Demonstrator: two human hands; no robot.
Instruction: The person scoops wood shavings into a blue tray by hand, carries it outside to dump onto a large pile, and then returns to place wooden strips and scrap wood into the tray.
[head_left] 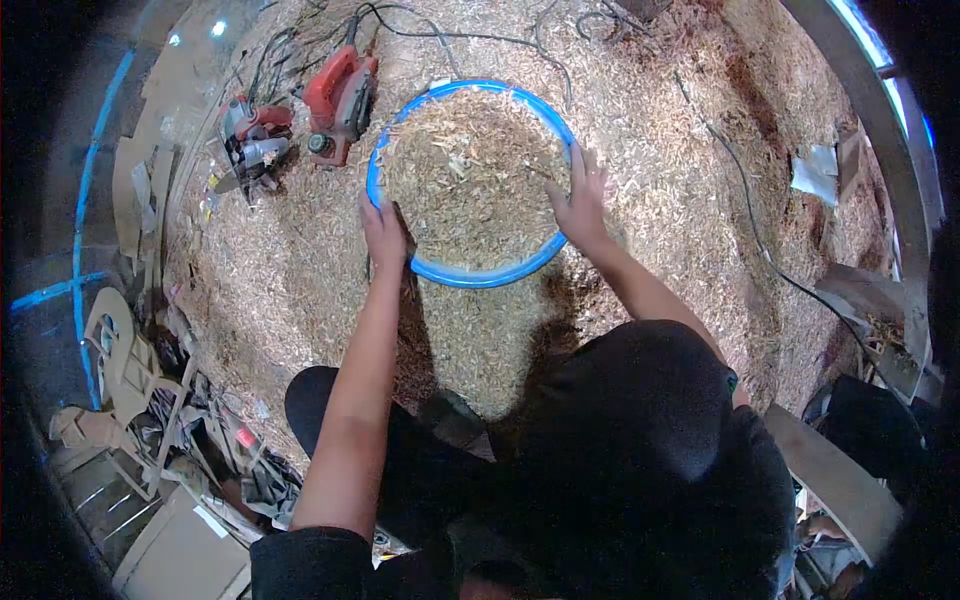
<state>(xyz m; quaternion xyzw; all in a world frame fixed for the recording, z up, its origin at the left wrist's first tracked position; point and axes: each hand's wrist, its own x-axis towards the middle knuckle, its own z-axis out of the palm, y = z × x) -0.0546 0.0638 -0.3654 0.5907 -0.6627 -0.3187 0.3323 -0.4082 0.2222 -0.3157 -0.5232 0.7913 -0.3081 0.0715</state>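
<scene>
A round tub with a blue rim (487, 281) stands on the floor, filled with wood shavings (470, 180). At the rim's left side is my left hand (384, 235), its fingers closed on the edge. My right hand (582, 205) holds the rim on the right side, with the thumb over the inside and the fingers along the outer edge. Parts of the fingers of both hands are hidden by the rim or too small to make out. The tub looks level between my hands.
A red power planer (342, 100) and a red circular saw (252, 140) lie at the upper left. A black cable (745, 190) crosses the shavings-covered floor (660, 130) on the right. Wood scraps (140, 370) are piled at the lower left. A board (835, 480) lies at the lower right.
</scene>
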